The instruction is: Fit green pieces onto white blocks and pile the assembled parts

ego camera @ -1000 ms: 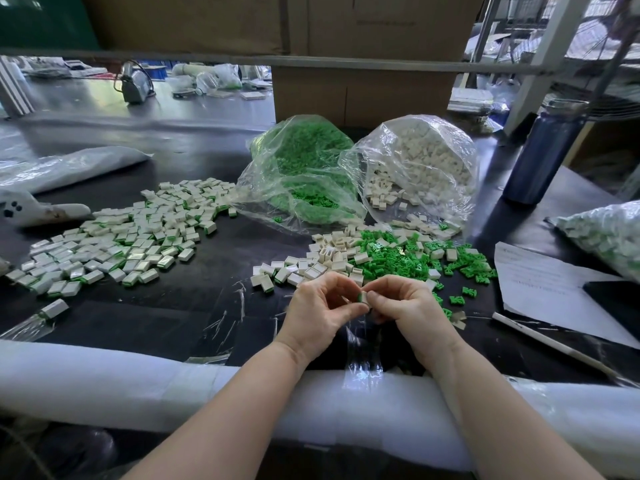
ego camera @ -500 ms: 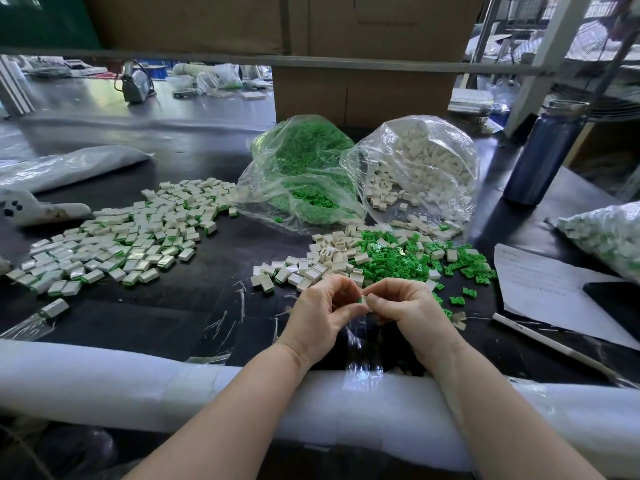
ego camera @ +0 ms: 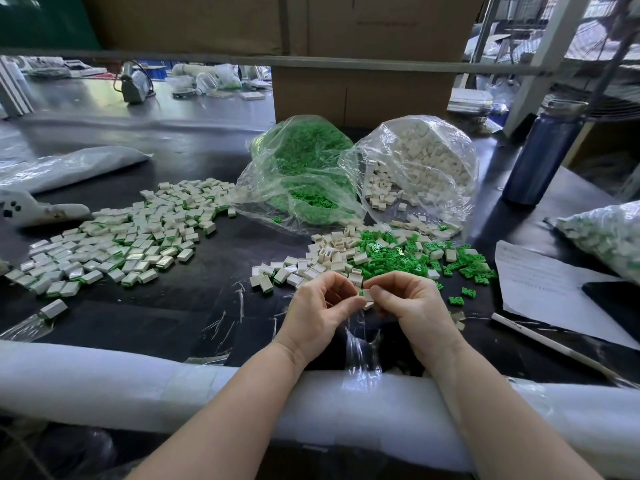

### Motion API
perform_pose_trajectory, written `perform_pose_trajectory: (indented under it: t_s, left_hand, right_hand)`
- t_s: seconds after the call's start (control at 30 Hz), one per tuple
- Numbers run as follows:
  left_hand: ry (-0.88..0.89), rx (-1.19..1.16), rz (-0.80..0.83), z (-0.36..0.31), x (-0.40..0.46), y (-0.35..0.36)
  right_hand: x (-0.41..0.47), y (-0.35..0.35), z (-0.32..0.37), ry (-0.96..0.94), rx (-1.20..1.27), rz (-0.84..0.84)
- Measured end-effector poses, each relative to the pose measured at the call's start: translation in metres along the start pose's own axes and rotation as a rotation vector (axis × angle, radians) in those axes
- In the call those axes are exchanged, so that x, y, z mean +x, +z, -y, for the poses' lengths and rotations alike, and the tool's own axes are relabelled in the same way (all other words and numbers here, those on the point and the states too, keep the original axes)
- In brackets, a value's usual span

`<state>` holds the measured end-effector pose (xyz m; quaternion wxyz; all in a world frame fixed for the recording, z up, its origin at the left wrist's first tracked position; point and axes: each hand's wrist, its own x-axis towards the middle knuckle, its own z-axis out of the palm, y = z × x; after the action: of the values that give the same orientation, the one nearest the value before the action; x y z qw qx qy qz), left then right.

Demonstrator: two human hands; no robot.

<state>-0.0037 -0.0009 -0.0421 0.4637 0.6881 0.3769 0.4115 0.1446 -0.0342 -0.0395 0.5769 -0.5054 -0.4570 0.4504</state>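
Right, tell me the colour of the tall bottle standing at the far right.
Dark blue bottle with a grey lid, seen in the head view.

Glossy plastic white blocks (ego camera: 332, 252), crinkly clear plastic bag (ego camera: 415, 168), matt paper sheet (ego camera: 547, 289)

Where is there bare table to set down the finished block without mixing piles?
Bare table lies left of the left hand, below the finished pile and above the foam edge. It is crowded ahead of the right hand: loose white blocks and green pieces.
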Motion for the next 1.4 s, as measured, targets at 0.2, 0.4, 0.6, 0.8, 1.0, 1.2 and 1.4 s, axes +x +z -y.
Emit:
perform_pose_trajectory:
  t_s: [0.2, 0.4, 0.6, 0.8, 1.0, 1.2, 1.4]
  left_hand:
    - [-0.042, -0.003, -0.027, 0.000, 0.001, -0.001]
    - [-0.065, 0.038, -0.039, 0.000, 0.000, -0.002]
    - [-0.077, -0.018, -0.004, -0.002, 0.000, -0.001]
    - [-0.095, 0.010, -0.145, 0.004, 0.003, -0.002]
    - [-0.147, 0.096, -0.550, 0.012, 0.009, -0.012]
    - [-0.151, 0.310, -0.627, 0.013, 0.010, -0.015]
    - [-0.229, 0.425, -0.589, 0.019, 0.010, -0.015]
  right_hand:
    - [0.000, 0.000, -0.001, -0.052, -0.094, 0.006]
    - [0.000, 0.000, -0.002, -0.085, -0.161, -0.012]
    - [0.000, 0.000, -0.001, -0.114, -0.165, 0.002]
    - [0.001, 0.000, -0.002, -0.115, -0.222, -0.099]
    - [0.002, -0.002, -0.001, -0.129, -0.244, -0.255]
    - [0.004, -0.005, -0.004, -0.144, -0.361, -0.387]
    - [0.007, -0.006, -0.007, -0.146, -0.544, -0.445]
